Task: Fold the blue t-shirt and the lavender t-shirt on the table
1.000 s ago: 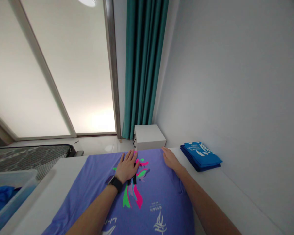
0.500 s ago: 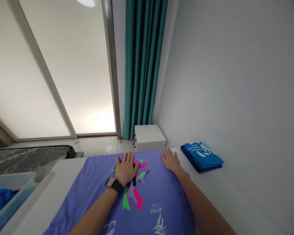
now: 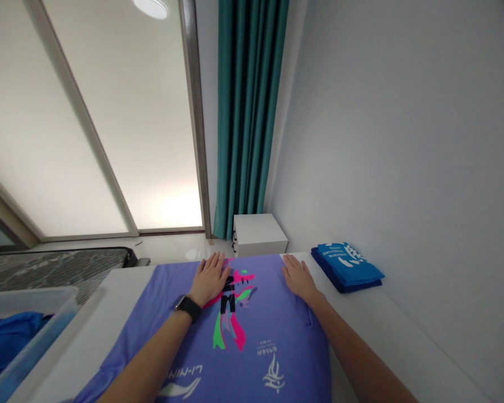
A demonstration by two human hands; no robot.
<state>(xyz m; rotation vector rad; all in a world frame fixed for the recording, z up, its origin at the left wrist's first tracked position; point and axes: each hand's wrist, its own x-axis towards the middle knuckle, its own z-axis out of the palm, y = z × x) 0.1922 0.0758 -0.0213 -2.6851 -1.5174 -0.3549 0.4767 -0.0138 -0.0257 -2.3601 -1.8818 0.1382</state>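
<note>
Evidently, the purple garment is spread on the white surface; near its far edge the left hand and the right hand are laid open, nothing gripped, perhaps so that it is held flat; folded blue cloth is placed apart, at right

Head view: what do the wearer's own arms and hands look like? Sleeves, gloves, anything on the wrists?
Both the left hand and right hand are ungloved. The left forearm and right forearm show no sleeves within frame. The left wrist wears a smartwatch with a wide black strap and a squarish case; the right wrist has nothing on it. No cables visible.
</note>
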